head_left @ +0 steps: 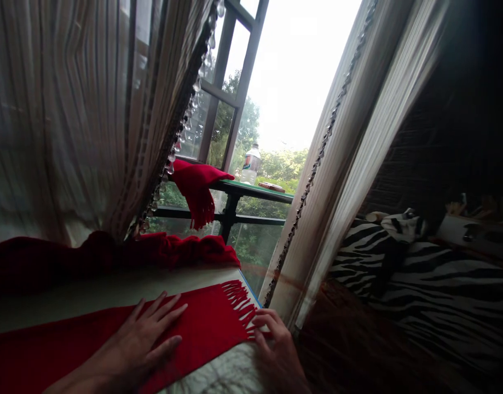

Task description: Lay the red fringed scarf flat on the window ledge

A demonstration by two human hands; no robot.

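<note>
While the left hand (150, 331) lies flat on the scarf (206, 312), fingers spread and gripping nothing, the right hand (276, 340) is at the fringe (238, 298), its fingers curled over the tips of the strands nearest the person. Whether finger and thumb pinch a strand, I cannot tell. The hands are apart, one on the body of the cloth, the other at its end. The scarf lies stretched along the worktop (181, 280), its fringe close to the right edge and its other end out of view at the left. A red bundle (185, 250) lies crumpled along the far edge, reaching about to the far right corner. Beyond that edge, a red cloth (197, 186) hangs over the rail (257, 190), where a bottle (250, 164) stands

The step in hand looks like straightening the fringe with the scarf pressed flat. The next move seems to call for light fingertips on the strands and a steady left palm, since loose cloth could slide or ruck
</note>
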